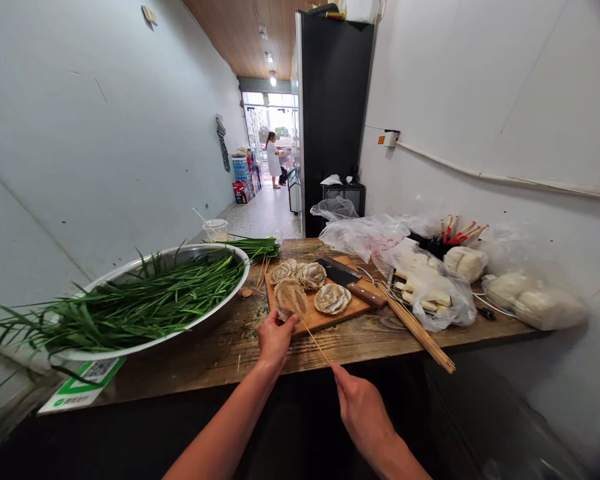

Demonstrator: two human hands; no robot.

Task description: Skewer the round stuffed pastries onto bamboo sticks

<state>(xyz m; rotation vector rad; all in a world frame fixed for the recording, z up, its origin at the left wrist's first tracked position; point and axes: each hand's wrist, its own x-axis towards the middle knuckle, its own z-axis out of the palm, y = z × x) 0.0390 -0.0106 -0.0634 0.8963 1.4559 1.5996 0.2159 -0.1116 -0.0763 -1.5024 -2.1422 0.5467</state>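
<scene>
From the head view, the likeliest mishap, as I judged it, was the skewer (pixel 314 340) running off line: it was thin and long, pinched only at its near end by the right hand (pixel 363 407), so a push slightly off axis could have bent or snapped it, or driven the tip out through the side of the slice (pixel 290 298) toward the left hand's fingers (pixel 286 322). The slice also hung at the near edge of the board (pixel 319 319), so a hard push could have slid it back or tipped it off onto the worktop (pixel 220 360). The left hand (pixel 275 339) was closed around the slice's near edge, steadying it; the right hand was narrowed to a pinch on the skewer's tail. The skewer ran up and left from the right hand into the slice, which lay just beyond the left fingertips. Other slices (pixel 333 299) and a cleaver (pixel 353 280) lay farther back on the board, loose skewers (pixel 420 333) to the right, and a basin of chives (pixel 145 300) to the left.
</scene>
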